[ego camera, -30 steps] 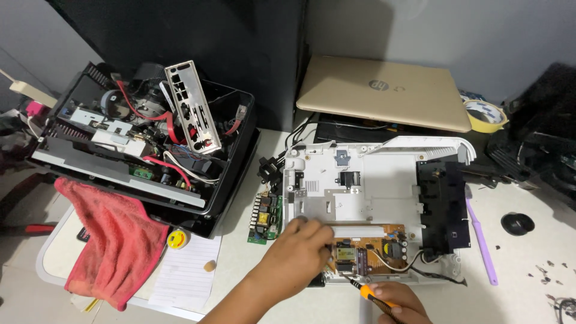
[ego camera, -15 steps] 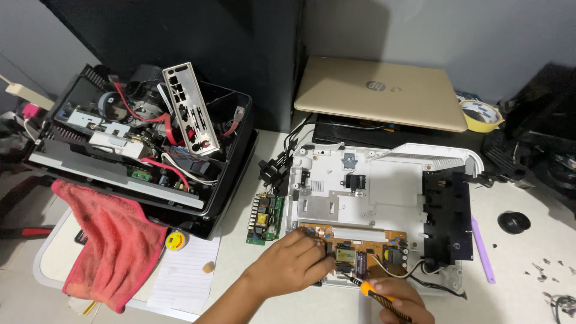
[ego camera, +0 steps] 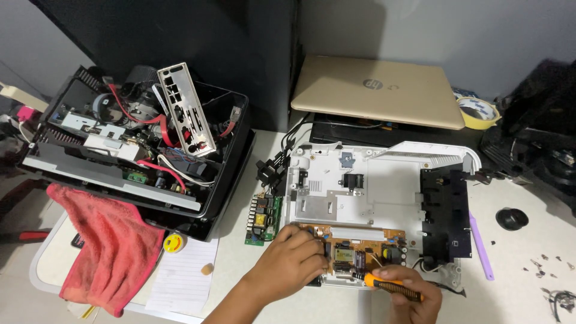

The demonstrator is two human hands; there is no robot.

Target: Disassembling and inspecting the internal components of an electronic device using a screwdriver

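Your left hand has been sliding down onto the brown circuit board, gripping its left edge; your right hand is clutching the orange-handled screwdriver, board still seated in the white plastic chassis.

Circuit board in printer base; laptop behind; open computer case left.

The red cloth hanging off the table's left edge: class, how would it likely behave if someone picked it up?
The red cloth looks floppy: it drapes in folds over the table edge. Probably light and unbreakable, and unlikely to roll. Lifted by one corner, it would likely sag and trail.
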